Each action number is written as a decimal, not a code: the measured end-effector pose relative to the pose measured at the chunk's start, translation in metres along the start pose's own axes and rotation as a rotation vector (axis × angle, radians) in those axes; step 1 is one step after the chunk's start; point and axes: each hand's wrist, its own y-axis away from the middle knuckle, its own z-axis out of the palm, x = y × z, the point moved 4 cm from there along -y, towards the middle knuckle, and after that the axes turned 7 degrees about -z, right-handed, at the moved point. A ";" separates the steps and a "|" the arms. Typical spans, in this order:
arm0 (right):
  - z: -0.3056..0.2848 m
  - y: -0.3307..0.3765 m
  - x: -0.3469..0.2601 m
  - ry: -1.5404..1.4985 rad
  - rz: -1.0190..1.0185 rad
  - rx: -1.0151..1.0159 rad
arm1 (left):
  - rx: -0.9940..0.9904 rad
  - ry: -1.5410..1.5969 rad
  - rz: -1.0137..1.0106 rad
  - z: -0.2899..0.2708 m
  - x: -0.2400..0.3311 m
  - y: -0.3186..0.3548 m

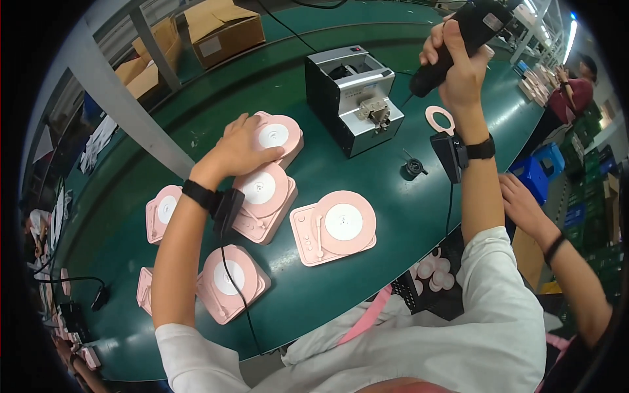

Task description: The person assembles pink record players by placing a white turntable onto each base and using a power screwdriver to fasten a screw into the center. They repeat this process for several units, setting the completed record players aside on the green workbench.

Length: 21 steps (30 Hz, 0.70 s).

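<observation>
My left hand [241, 145] is curled over the edge of a pink toy record player [288, 139] with a white round label, its thumb along the near side. Raised at the upper right, my right hand [464, 72] is closed around a black electric screwdriver [432, 77], whose thin bit points down and left. Just below my left hand sits another pink record player [259, 193]. A third record player [344, 226] lies apart, nearer to me. A silver and black boxy machine [357, 85], perhaps a screw feeder, stands between my hands.
More pink record players [226, 281] stand at the left on the green table [341, 295]. A small black round part [413, 168] and a pink ring [438, 119] lie at the right. Cardboard boxes [226, 42] stand behind a grey post [124, 98]. Another person's arm [534, 216] reaches in at the right.
</observation>
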 end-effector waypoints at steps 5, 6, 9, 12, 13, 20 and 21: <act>0.005 0.014 0.021 0.001 0.133 -0.033 | -0.197 0.257 0.070 0.007 -0.004 -0.021; 0.007 0.017 0.026 0.039 0.143 -0.041 | -0.129 0.227 0.134 0.009 -0.002 -0.019; 0.012 0.024 0.037 0.045 0.223 -0.059 | 0.011 0.172 0.274 0.008 0.003 -0.019; 0.017 0.025 0.042 0.054 0.270 -0.090 | 0.007 0.132 0.359 0.004 0.006 -0.018; 0.019 0.024 0.043 0.056 0.276 -0.112 | 0.008 0.139 0.362 0.002 0.009 -0.018; 0.034 0.024 0.036 0.084 0.394 -0.161 | 0.044 0.076 0.092 -0.003 0.014 -0.025; 0.038 0.025 0.034 0.053 0.412 -0.151 | 0.050 0.079 0.076 -0.005 0.011 -0.023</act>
